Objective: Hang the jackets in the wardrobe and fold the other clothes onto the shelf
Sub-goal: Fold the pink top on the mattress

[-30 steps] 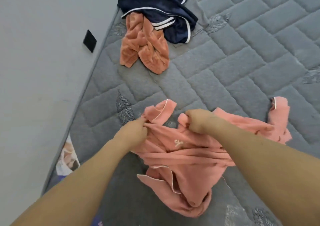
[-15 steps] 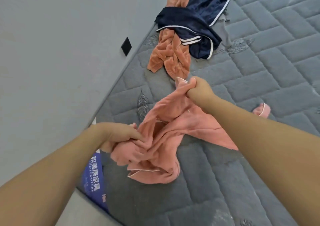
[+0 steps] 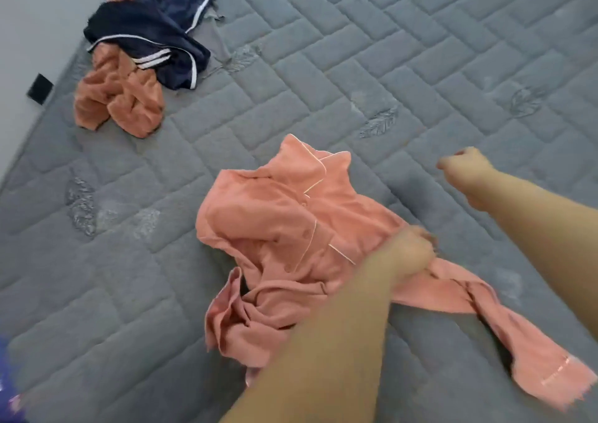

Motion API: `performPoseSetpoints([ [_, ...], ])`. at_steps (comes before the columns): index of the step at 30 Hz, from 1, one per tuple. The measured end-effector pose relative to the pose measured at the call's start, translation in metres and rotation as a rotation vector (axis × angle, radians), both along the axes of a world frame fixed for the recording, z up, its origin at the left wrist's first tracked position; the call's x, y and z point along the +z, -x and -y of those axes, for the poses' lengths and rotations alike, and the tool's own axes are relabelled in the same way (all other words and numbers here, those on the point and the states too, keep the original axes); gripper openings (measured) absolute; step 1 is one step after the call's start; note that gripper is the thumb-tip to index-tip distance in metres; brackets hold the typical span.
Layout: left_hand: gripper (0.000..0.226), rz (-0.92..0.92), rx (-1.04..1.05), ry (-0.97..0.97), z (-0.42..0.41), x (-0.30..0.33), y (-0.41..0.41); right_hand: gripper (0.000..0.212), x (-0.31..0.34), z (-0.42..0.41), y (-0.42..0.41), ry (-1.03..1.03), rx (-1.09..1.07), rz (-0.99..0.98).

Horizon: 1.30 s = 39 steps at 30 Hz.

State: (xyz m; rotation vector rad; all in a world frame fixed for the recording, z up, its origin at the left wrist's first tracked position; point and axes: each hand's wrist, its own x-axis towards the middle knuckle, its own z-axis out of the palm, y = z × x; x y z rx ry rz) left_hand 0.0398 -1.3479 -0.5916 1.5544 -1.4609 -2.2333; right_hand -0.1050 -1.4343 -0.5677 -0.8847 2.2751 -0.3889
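Your left hand (image 3: 409, 254) grips pink pajama top (image 3: 284, 225), rumpled at centre of grey mattress (image 3: 388, 50). Your right hand (image 3: 466, 171) at 3 o'clock, fingers curled, holding nothing. Navy and orange clothes (image 3: 136, 63) heaped at 11 o'clock.

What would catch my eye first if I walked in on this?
The salmon-pink pajama shirt sprawled mid-mattress, the left hand gripping it by one sleeve. The right hand hovers nearby, fingers curled, holding nothing. Far left, a navy white-striped garment overlaps an orange one on the grey quilted mattress.
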Motion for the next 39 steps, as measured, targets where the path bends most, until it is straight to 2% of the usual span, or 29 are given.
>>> performPoseSetpoints([
  [2,0.029,0.122,0.030,0.218,0.018,-0.008,-0.049,0.029,-0.012,-0.016,-0.001,-0.080,-0.020,-0.010],
  [4,0.033,0.405,0.179,0.402,0.040,-0.014,-0.117,0.024,-0.040,-0.034,-0.020,-0.195,0.013,0.023],
  [6,0.028,0.694,0.334,0.573,0.063,-0.031,-0.182,0.031,-0.057,-0.042,-0.056,-0.236,0.070,0.060],
  [8,0.041,0.873,0.521,0.523,0.088,-0.053,-0.243,0.038,-0.075,-0.035,-0.100,-0.218,0.169,0.078],
  [9,0.048,0.869,0.608,0.406,0.101,-0.064,-0.272,0.039,-0.085,-0.030,-0.123,-0.188,0.253,0.055],
  [11,0.063,0.658,0.649,0.159,0.121,-0.080,-0.310,0.046,-0.102,-0.017,-0.168,-0.072,0.428,-0.017],
  [13,0.072,0.540,0.429,0.116,0.131,-0.095,-0.322,0.060,-0.113,0.003,-0.212,0.076,0.565,-0.037],
  [14,0.068,0.522,0.320,0.153,0.137,-0.099,-0.321,0.071,-0.115,0.014,-0.229,0.132,0.628,-0.038],
  [15,0.055,0.451,0.261,0.200,0.142,-0.101,-0.319,0.080,-0.118,0.027,-0.243,0.175,0.690,-0.064],
  [17,0.012,0.266,0.204,0.209,0.148,-0.101,-0.315,0.087,-0.122,0.056,-0.257,0.172,0.820,-0.225],
  [19,0.021,0.165,0.201,0.167,0.147,-0.099,-0.319,0.075,-0.119,0.082,-0.257,0.051,0.951,-0.419],
  [21,0.034,0.081,0.226,-0.046,0.145,-0.098,-0.329,0.051,-0.114,0.095,-0.257,-0.044,1.066,-0.554],
  [23,0.040,0.021,0.047,-0.194,0.141,-0.092,-0.336,0.041,-0.111,0.098,-0.258,-0.063,1.134,-0.638],
  [25,0.022,0.073,-0.234,-0.086,0.137,-0.087,-0.337,0.041,-0.106,0.097,-0.259,-0.082,1.121,-0.668],
  [27,0.005,0.078,-0.322,0.114,0.134,-0.078,-0.331,0.040,-0.100,0.096,-0.257,-0.118,1.052,-0.653],
  [30,0.028,-0.014,-0.286,0.351,0.130,-0.056,-0.322,0.038,-0.088,0.093,-0.253,-0.158,0.938,-0.680],
  [32,0.029,-0.061,-0.267,0.319,0.125,-0.036,-0.321,0.035,-0.080,0.091,-0.254,-0.190,0.860,-0.669],
  [36,0.008,-0.062,-0.294,0.187,0.112,-0.008,-0.326,0.035,-0.071,0.083,-0.264,-0.263,0.719,-0.621],
  [39,0.030,-0.077,-0.278,0.054,0.109,0.016,-0.341,0.038,-0.065,0.085,-0.271,-0.325,0.604,-0.593],
])
